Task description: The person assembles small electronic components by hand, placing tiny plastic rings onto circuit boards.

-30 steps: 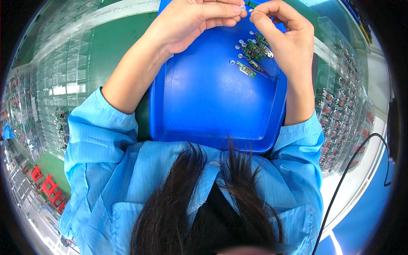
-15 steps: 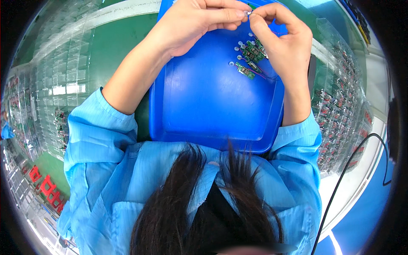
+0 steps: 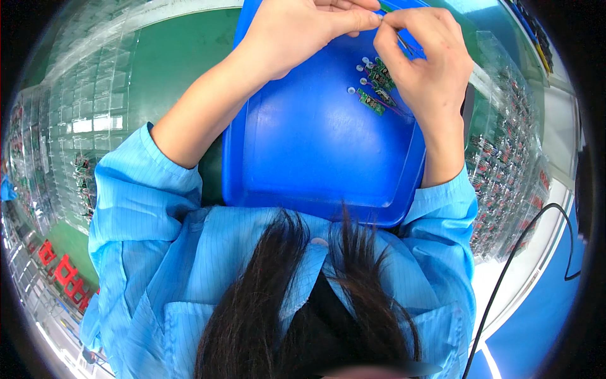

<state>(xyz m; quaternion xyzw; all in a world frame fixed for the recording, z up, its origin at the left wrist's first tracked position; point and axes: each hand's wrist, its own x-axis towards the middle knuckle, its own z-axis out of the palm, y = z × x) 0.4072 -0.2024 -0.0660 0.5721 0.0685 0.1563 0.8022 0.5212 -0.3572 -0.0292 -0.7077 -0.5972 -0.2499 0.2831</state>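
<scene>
My left hand point(image 3: 309, 25) and my right hand point(image 3: 432, 60) meet fingertip to fingertip over the far end of a blue tray point(image 3: 309, 151). Both are closed in a pinch. A bit of a small green circuit board point(image 3: 384, 7) shows between them, mostly covered by the fingers. Thin dark wires point(image 3: 405, 44) run from the right fingertips below that hand. Close to my right hand, several small green circuit boards point(image 3: 371, 102) with thin wires and round whitish discs point(image 3: 351, 91) lie in the tray.
Clear plastic trays point(image 3: 95, 120) are stacked on the green table at left, some holding boards point(image 3: 82, 183). More trays full of wired boards point(image 3: 505, 170) stand at right. Red plastic pieces point(image 3: 66, 275) lie at lower left. A black cable point(image 3: 505, 271) curves along the right side.
Both hands have shifted slightly to the right, still together at the fingertips. The small whitish part seen between them earlier is now hidden. The boards in the tray lie as before.
</scene>
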